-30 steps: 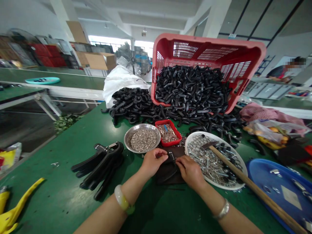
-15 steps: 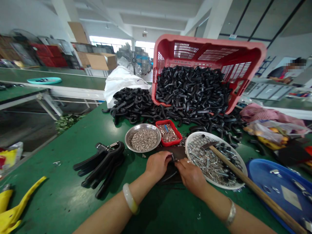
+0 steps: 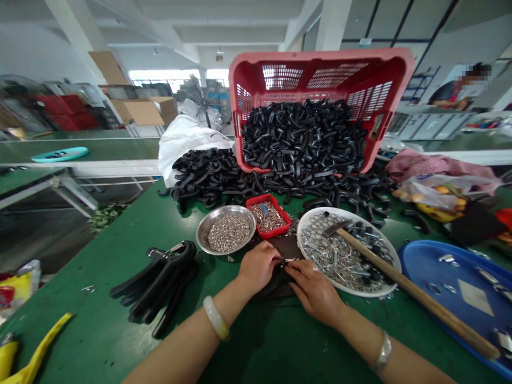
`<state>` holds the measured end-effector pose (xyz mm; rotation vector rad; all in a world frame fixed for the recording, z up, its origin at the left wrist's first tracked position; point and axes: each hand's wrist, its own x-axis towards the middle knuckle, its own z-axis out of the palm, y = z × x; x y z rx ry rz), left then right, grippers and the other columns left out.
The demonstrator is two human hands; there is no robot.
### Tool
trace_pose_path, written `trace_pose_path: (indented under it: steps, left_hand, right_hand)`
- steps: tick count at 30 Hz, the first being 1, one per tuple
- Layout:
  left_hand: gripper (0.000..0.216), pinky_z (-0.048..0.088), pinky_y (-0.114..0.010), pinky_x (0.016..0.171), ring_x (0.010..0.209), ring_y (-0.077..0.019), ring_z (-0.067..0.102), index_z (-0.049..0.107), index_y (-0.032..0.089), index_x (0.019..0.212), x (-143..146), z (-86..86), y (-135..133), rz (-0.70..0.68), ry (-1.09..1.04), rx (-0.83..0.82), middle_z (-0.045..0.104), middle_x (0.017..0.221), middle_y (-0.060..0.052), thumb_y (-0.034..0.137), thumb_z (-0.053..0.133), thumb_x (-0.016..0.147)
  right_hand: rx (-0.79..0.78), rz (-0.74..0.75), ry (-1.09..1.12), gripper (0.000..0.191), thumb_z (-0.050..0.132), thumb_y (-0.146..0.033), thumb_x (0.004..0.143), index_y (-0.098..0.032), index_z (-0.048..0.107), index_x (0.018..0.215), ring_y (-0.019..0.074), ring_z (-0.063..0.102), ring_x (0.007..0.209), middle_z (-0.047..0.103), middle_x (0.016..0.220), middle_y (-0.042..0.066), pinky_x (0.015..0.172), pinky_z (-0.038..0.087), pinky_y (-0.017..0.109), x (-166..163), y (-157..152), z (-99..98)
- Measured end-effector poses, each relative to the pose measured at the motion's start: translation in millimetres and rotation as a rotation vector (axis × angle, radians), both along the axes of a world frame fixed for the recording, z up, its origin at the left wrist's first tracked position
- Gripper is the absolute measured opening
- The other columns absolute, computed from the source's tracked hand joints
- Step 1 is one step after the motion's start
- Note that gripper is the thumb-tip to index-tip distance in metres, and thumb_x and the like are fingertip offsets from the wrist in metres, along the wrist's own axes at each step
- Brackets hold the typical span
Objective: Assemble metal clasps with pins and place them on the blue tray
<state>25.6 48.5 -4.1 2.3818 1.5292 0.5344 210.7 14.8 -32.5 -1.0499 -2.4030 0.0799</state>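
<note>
Stack of finished black grips [image 3: 160,280] lies left on green table [image 3: 100,330]. Steel bowl [image 3: 226,229] holds small silver bits. Left hand [image 3: 258,265] and right hand [image 3: 314,290] meet over dark pad [image 3: 290,248], fingertips pinched together on small metal part [image 3: 288,261]: short, silvery, partly hidden. White plate [image 3: 390,256] of hardware just right, hammer [image 3: 404,290] across it. No readable writing.

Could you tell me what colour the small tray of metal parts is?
Red tray, head view.
</note>
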Motion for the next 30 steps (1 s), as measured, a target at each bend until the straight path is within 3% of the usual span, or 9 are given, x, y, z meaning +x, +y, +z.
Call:
trace_pose_path:
  steps: [9,14,20,22,24,27,30]
  left_hand:
    - [0.025,0.045,-0.029,0.068,0.079,-0.0167,0.052,0.055,0.016,0.091,10,7.3,-6,-0.089,0.313,0.025,0.050,0.097,-0.007,0.017,0.030,0.086]
    - [0.019,0.045,-0.025,0.069,0.075,-0.0127,0.055,0.056,0.018,0.089,2,1.5,4,-0.187,0.195,0.001,0.052,0.098,-0.004,0.021,0.038,0.085]
    - [0.026,0.046,-0.027,0.075,0.083,-0.0150,0.056,0.058,0.018,0.097,-7,-1.5,-3,-0.226,0.159,0.041,0.056,0.098,-0.006,0.024,0.034,0.088]
    - [0.030,0.046,-0.029,0.080,0.091,-0.0155,0.055,0.057,0.019,0.105,-11,-0.3,-8,-0.268,0.126,0.036,0.056,0.103,-0.006,0.023,0.033,0.088]
    - [0.032,0.043,-0.030,0.088,0.100,-0.0159,0.052,0.053,0.020,0.114,-15,1.5,-12,-0.274,0.060,0.036,0.054,0.113,-0.007,0.023,0.035,0.087]
    - [0.036,0.040,-0.032,0.094,0.108,-0.0172,0.049,0.050,0.021,0.119,-18,5.5,-16,-0.271,0.029,0.043,0.051,0.121,-0.007,0.028,0.039,0.086]
    - [0.036,0.042,-0.033,0.090,0.105,-0.0195,0.051,0.053,0.022,0.118,-17,11.7,-20,-0.315,0.124,0.027,0.054,0.121,-0.005,0.034,0.040,0.086]
  right_hand:
    - [0.009,-0.007,0.046,0.031,0.042,-0.017,0.083,-0.016,0.054,0.112,0.0216,0.048,0.104,0.053,0.111,0.012,0.089,0.045,0.040,2,-1,-2.4]
    - [0.011,-0.001,0.042,0.031,0.042,-0.017,0.084,-0.015,0.053,0.113,0.0218,0.047,0.105,0.053,0.111,0.012,0.091,0.044,0.040,0,-3,-3.3]
    - [0.041,-0.002,0.057,0.033,0.041,-0.018,0.085,-0.017,0.049,0.117,0.0208,0.046,0.109,0.051,0.115,0.011,0.092,0.044,0.038,14,-2,5.1]
    - [0.120,-0.167,0.021,0.034,0.041,-0.021,0.085,-0.016,0.049,0.117,0.0233,0.046,0.109,0.050,0.117,0.013,0.090,0.044,0.040,37,2,14.8]
    - [0.159,-0.461,-0.137,0.034,0.045,-0.024,0.082,-0.015,0.052,0.113,0.0300,0.048,0.105,0.052,0.115,0.016,0.083,0.045,0.047,68,5,25.4]
    - [-0.008,-0.837,-0.472,0.031,0.053,-0.029,0.074,-0.015,0.058,0.101,0.0372,0.055,0.088,0.060,0.096,0.018,0.064,0.046,0.051,119,9,34.8]
    - [-0.220,-0.828,-0.510,0.025,0.049,-0.035,0.077,-0.017,0.060,0.090,0.0327,0.059,0.076,0.063,0.079,0.013,0.061,0.046,0.046,157,12,33.2]
